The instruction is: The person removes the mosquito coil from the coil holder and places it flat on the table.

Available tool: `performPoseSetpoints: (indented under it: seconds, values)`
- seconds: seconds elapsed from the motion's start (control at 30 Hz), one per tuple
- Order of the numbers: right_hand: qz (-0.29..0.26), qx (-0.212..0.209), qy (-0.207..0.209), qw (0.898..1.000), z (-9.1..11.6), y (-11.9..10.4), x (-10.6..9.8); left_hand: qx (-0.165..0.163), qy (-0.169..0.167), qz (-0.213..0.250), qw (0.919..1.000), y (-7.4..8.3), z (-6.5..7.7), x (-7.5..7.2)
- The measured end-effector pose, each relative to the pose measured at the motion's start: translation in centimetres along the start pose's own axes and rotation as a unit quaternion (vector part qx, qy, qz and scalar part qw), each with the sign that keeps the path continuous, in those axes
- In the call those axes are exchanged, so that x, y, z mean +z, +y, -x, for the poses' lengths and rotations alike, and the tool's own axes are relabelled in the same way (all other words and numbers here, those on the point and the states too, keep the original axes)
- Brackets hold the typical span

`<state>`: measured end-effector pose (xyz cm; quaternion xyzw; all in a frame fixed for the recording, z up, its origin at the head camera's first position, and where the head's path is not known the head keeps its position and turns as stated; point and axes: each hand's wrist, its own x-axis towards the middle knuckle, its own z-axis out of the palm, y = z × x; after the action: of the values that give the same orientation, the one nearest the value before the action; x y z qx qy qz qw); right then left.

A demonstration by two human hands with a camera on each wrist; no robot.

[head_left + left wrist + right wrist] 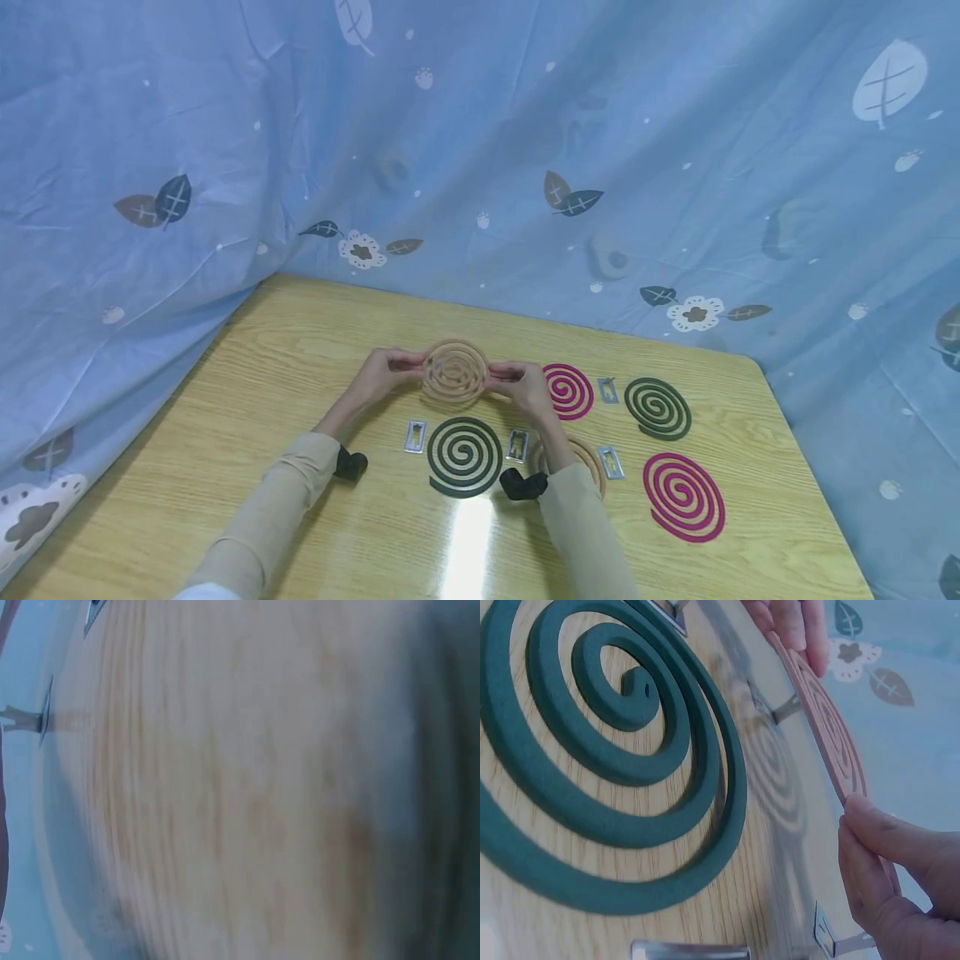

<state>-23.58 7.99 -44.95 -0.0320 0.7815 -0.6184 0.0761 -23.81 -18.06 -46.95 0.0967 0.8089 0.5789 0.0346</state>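
A tan mosquito coil (455, 372) is held up by both hands above the far part of the wooden table, its shadow falling on the tabletop. My left hand (381, 375) pinches its left edge, and my right hand (527, 387) pinches the opposite edge between thumb and fingers. In the right wrist view, the coil (832, 727) is seen almost edge-on. Close behind it there, a metal coil stand (769, 705) rests on the table with its prong raised. A dark green coil (465, 454) lies flat nearer me.
Flat metal stands (416, 436) lie on either side of the green coil. My right forearm partly covers another tan coil (600, 475). To the right are pink coils (684, 497), a second green coil (657, 408) and more stands (611, 462). A patterned blue curtain (480, 167) borders the table.
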Motion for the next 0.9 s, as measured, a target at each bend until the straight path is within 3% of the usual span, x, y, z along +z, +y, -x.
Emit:
performPoseSetpoints:
  seconds: [0.63,0.9]
  values:
    - [0.007,-0.003,0.012,1.0,0.2,0.7,-1.4,-0.005,-0.011,-0.009,0.9999,0.7,-0.9,2.0]
    - [0.004,0.007,0.023,1.0,0.5,0.7,-1.6,0.0,-0.021,-0.053,0.9984,0.7,-0.9,2.8]
